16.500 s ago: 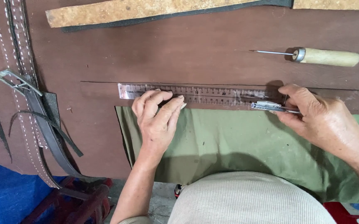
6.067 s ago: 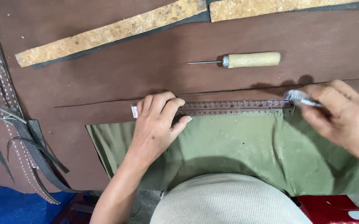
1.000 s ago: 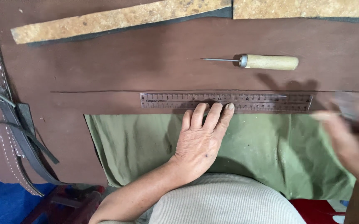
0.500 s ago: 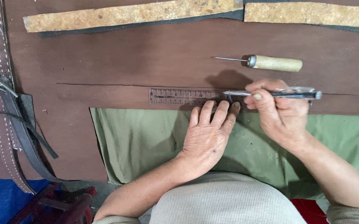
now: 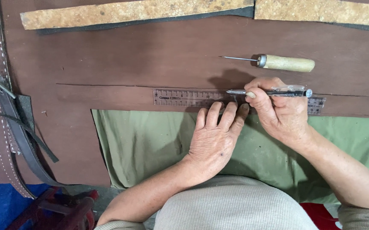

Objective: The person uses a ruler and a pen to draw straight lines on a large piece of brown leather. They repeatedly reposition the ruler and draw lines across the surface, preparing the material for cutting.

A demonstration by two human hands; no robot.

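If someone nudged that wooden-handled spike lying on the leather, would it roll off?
The awl has a rounded wooden handle, so it would probably roll a little. It lies flat on the brown leather sheet, which likely grips it. It looks light.

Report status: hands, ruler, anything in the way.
Left hand flat, fingertips pinning the clear ruler on the brown leather strip. Right hand grips a metal knife, tip at the ruler's edge. Awl lies apart, above.

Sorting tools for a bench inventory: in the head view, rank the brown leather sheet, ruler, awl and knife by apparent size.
1. Brown leather sheet, by far the largest.
2. Ruler, partly covered by both hands.
3. Wooden-handled awl and the knife in the right hand: they look alike in length, so unranked.
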